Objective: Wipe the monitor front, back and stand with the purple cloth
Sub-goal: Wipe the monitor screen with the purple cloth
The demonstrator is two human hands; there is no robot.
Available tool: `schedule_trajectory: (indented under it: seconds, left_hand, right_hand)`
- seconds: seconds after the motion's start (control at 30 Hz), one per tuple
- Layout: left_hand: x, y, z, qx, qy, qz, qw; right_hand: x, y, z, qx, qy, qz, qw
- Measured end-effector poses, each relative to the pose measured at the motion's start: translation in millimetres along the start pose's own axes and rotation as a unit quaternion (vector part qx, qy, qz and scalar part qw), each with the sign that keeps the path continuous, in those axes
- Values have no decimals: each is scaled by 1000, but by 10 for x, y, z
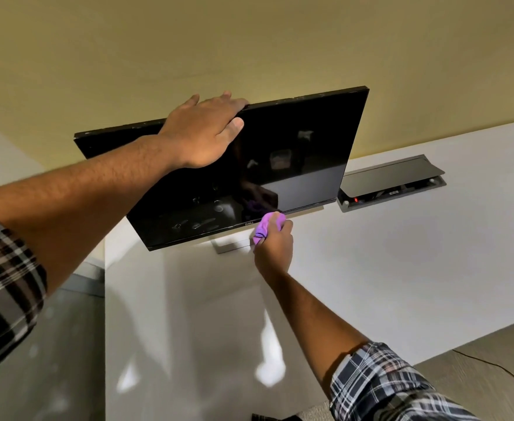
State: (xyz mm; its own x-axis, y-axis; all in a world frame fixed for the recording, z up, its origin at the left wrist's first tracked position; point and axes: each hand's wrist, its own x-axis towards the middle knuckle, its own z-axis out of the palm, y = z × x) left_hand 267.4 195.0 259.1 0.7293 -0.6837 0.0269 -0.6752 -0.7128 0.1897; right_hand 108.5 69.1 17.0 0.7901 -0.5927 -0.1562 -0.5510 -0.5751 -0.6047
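Head view looks down on a white tabletop [371, 268] set against a yellowish wall [249, 41]. On it stands a black monitor [295, 153], its screen dark and glossy, with pale smudges low on the left part of the glass. Its top edge looks chipped or dusty in spots. Below the bottom bezel a small part of the silver stand [231, 246] shows, resting on the tabletop.

Over the monitor's top edge, left of its middle, lies the left hand [204, 132]: the fingers curl over to the back, and the thumb [234, 124] lies on the front of the screen, so it grips the panel. The forearm is bare, and a plaid sleeve [3, 290] shows at the left border.

At the bottom bezel, just right of the logo, the right hand [274, 244] holds a bunched purple cloth [266, 224]. The fingers are curled round the cloth, which touches the lower edge of the screen. This arm also has a plaid sleeve, pushed up above the forearm.

Right of the monitor, let into the tabletop, is a grey cable box [392, 183] with its lid raised and a small red light inside. A dark cable [492, 364] lies on the carpet [477, 354] at lower right.
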Motion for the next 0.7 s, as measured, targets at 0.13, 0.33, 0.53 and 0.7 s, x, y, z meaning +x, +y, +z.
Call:
schedule_trajectory:
  seconds: [0.13, 0.33, 0.53, 0.7]
  left_hand:
    - [-24, 13, -6, -7, -9, -6, 1000]
    - [-43, 49, -33, -8, -15, -11, 1000]
    - [-73, 57, -72, -10, -29, -14, 999]
    - [-152, 88, -187, -32, -37, 6, 999]
  right_hand:
    - [-237, -103, 190, 34, 12, -90, 995]
    - [-607, -494, 339, 44, -19, -102, 994]
    - [-754, -625, 394, 35, -169, -148, 974]
    - [-607, -332, 57, 116, -68, -92, 987]
